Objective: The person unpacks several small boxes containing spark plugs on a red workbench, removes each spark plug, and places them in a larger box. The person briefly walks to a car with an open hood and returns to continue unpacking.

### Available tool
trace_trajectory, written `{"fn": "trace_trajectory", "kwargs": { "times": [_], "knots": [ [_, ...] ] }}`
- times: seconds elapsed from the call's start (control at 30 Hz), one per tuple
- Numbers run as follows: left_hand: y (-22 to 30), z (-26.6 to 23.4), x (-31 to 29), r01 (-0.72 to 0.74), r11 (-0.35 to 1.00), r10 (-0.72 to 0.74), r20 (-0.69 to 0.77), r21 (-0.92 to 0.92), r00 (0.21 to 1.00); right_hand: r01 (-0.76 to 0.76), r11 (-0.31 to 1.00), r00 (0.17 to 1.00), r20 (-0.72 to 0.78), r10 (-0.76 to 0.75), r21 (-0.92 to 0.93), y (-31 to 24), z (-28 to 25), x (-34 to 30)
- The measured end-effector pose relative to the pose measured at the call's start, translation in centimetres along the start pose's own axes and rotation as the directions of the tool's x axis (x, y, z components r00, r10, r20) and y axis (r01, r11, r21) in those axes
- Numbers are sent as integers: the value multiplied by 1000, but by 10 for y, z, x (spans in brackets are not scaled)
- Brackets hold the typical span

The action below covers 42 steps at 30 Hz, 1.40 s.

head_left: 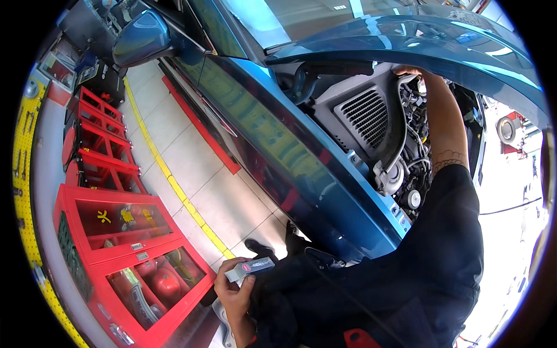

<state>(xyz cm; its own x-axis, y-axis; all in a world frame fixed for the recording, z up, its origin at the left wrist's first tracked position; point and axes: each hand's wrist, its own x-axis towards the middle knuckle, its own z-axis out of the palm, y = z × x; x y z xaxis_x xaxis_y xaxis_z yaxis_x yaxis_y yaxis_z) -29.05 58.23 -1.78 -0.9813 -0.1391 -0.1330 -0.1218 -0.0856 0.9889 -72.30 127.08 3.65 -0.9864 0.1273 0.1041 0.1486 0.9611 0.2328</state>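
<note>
My left hand (pixel 233 293) is low in the view, near my body, with its thumb and fingers closed around a small white-and-dark box (pixel 255 266). The box carries a round red mark. My right arm stretches into the engine bay (pixel 413 124) under the raised blue hood (pixel 400 40). At the far end of that arm, my right hand (pixel 409 71) rests by the upper edge of a dark plastic cover (pixel 331 110) with a slotted grille (pixel 366 116). The hood edge and the cover hide most of its fingers, so its grip does not show.
The blue fender (pixel 301 156) lies between me and the engine bay. At left stand red glass-fronted cabinets (pixel 125 249), one holding red extinguishers (pixel 167 284). A yellow line (pixel 171 181) crosses the tiled floor. The side mirror (pixel 142 37) sticks out at upper left.
</note>
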Motion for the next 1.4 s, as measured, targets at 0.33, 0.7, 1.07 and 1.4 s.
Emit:
{"fn": "trace_trajectory", "kwargs": {
  "times": [0.33,0.7,1.07,1.4],
  "knots": [
    [5,37,3,1,999,-2,6,42,1000,-50,998,974,221,40,36,5,-11,9],
    [1,48,-3,3,995,-6,25,104,1000,-69,997,950,308,56,34,0,-9,11],
    [-2,55,-5,19,993,-24,36,118,999,86,981,993,-60,-98,-176,8,-12,-12],
    [8,50,7,-38,946,-14,158,322,987,94,994,967,-241,-77,60,-5,70,12]
  ]
}}
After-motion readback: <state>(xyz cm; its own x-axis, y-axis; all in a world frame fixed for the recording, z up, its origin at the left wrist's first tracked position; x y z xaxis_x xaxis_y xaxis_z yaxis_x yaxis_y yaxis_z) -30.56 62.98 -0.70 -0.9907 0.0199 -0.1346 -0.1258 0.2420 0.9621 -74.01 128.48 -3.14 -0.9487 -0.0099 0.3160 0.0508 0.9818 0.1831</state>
